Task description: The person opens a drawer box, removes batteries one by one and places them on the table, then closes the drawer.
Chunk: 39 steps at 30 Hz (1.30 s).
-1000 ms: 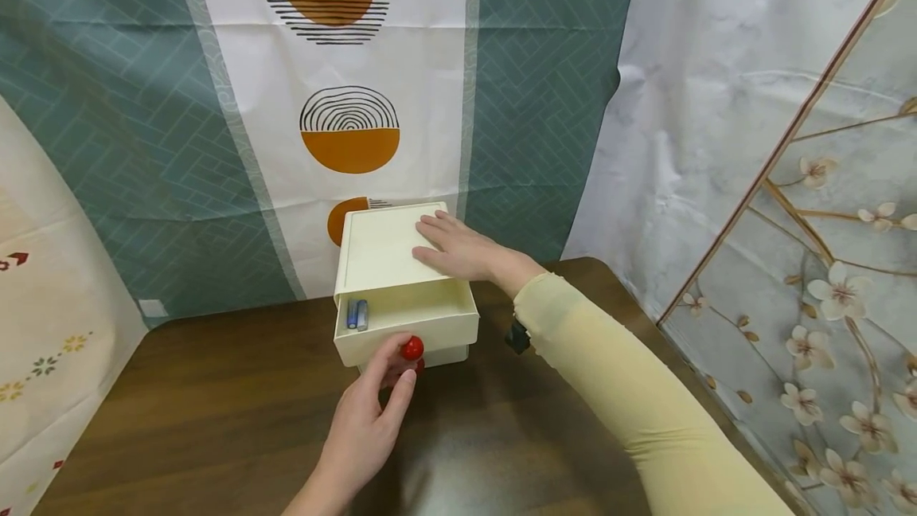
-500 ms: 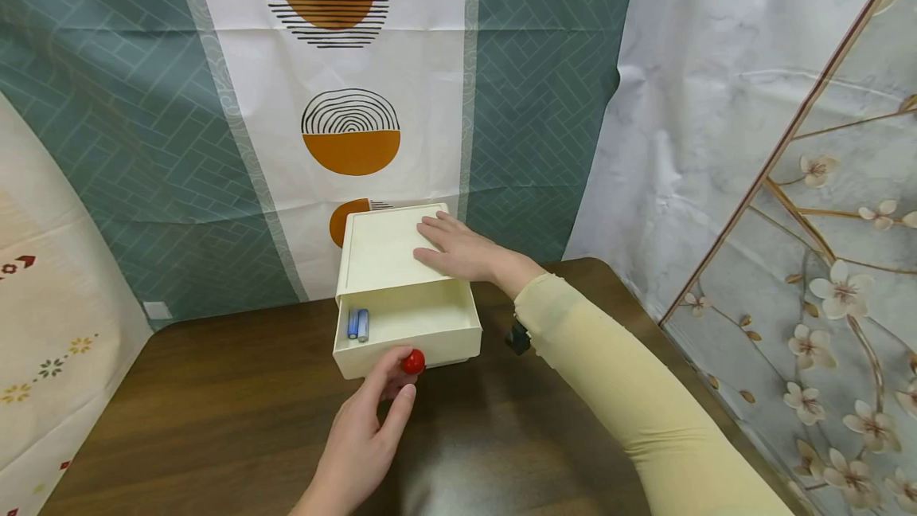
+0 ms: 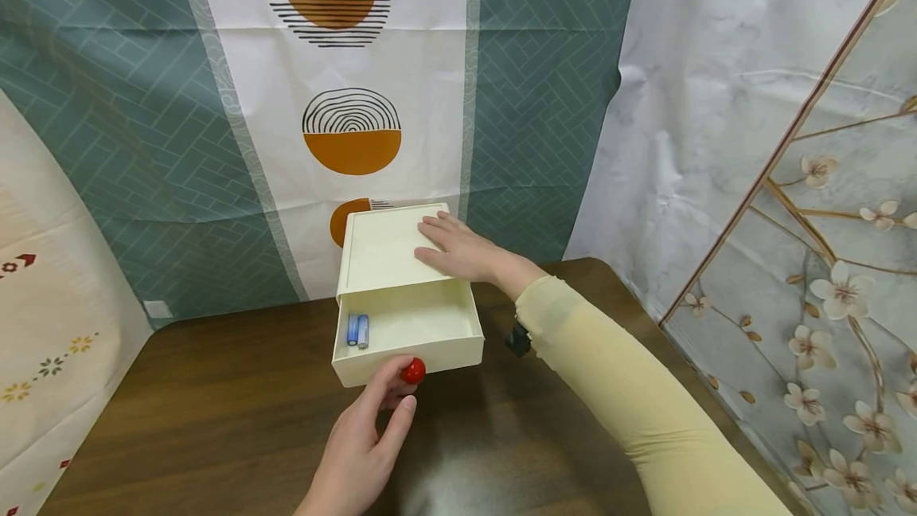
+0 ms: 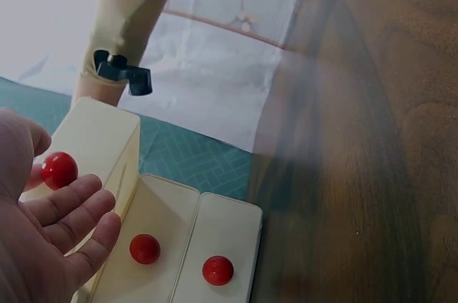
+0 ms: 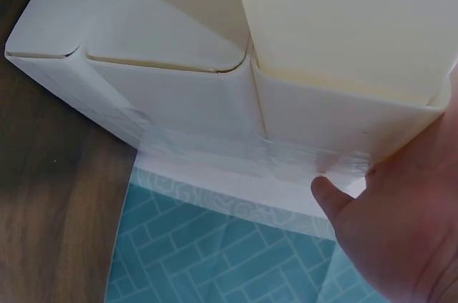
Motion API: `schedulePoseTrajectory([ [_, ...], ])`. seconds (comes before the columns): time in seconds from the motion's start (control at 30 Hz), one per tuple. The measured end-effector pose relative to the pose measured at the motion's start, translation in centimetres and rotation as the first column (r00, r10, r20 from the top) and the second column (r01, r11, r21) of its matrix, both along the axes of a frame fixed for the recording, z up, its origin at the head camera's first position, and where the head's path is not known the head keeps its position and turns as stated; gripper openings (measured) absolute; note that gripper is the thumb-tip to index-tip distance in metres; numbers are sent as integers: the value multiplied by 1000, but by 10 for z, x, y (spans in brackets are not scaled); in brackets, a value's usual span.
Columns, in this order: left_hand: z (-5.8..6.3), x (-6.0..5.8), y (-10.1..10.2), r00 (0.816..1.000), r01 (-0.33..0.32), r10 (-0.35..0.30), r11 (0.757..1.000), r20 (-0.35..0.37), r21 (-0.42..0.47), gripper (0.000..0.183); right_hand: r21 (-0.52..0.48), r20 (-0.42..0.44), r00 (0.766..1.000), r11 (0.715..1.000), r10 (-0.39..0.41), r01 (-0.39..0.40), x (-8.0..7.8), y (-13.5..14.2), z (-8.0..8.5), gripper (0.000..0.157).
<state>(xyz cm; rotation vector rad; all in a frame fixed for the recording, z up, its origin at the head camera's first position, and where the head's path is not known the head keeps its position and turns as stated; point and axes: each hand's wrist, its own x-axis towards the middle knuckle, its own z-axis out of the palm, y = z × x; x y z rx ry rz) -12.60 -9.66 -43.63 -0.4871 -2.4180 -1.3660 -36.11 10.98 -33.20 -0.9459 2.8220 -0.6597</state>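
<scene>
A cream drawer unit (image 3: 387, 249) stands on the table with its top drawer (image 3: 458, 353) pulled well out. Two blue batteries (image 3: 357, 330) lie side by side at the left inside the drawer. At the drawer's front, my left hand (image 3: 365, 436) holds the round red knob (image 3: 413, 371) with its curled index finger; the thumb is apart from it. In the left wrist view the other fingers (image 4: 79, 210) reach past the knob (image 4: 59, 170). My right hand (image 3: 458, 249) rests on top of the unit with fingers spread, its thumb (image 5: 333, 195) along the side.
Below the pulled drawer, two closed drawers with red knobs (image 4: 145, 249) show in the left wrist view. The brown wooden table (image 3: 215, 420) reaches round the unit. Patterned cloth (image 3: 544, 102) hangs behind, and a floral sheet (image 3: 809, 261) on the right.
The top drawer has slid farther out toward me, the left hand moving with its knob. More of the drawer's inside and the batteries shows. The right hand stays in place.
</scene>
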Motion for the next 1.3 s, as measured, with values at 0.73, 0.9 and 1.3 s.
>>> schedulePoseTrajectory([
  [0.73, 1, 1, -1, 1000, -1, 1, 1000, 14, -14, 57, -28, 2, 1000, 1000, -1, 1, 1, 1, -1, 77],
  [0.9, 2, 3, -1, 1000, -4, 4, 999, -3, -34, 56, -31, 1, 1000, 1000, 4, -4, 1, 1, -1, 77],
  [1.3, 0, 5, 1, 998, 13, -16, 999, -60, -41, 56, -41, 9, 1000, 999, 3, -3, -1, 2, -3, 77],
])
